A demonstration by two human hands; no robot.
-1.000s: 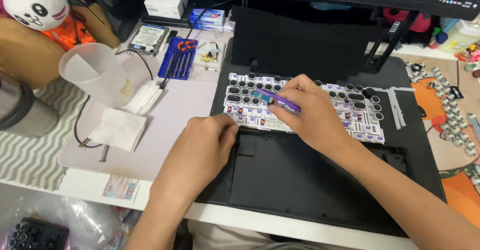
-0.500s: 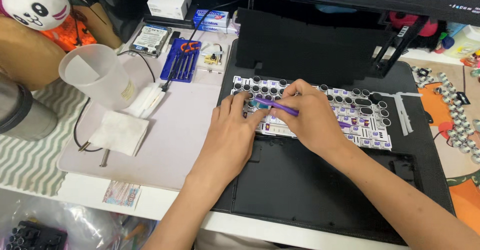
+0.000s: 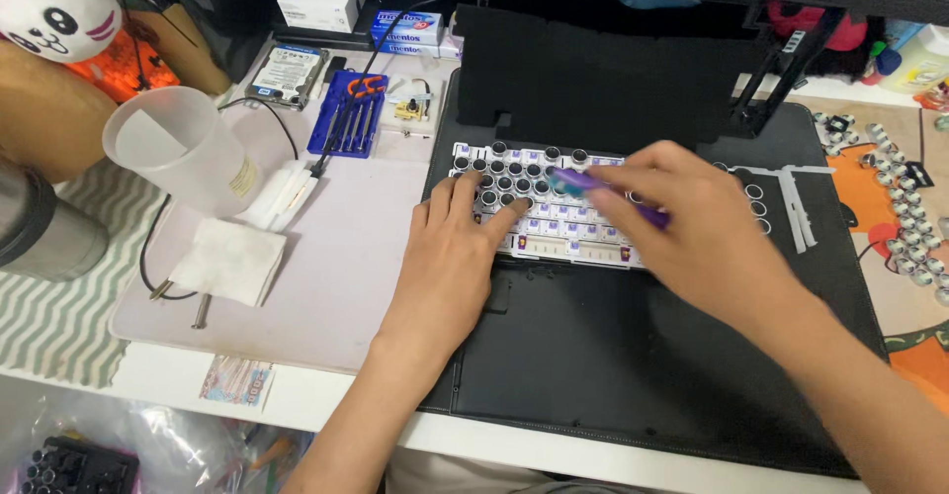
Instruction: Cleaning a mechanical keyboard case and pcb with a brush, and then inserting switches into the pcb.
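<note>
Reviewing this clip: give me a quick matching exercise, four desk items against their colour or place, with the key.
Things:
1. screwdriver set
2. plastic cup
3. folded cloth
4. tool in the right hand

Descriptions:
A. purple, over the keyboard plate
B. blue tray, far side of the pale mat
C. translucent, left of the mat
D. white, near the mat's left edge

Pairs: 1-B, 2-C, 3-D, 4-A

I see open black mat [image 3: 633, 356] below the keyboard plate [image 3: 554, 207] for my hands; behind it a foam block [image 3: 603, 79] stands close (left, a plastic cup [image 3: 178, 153] and screwdriver set [image 3: 346, 113]).
</note>
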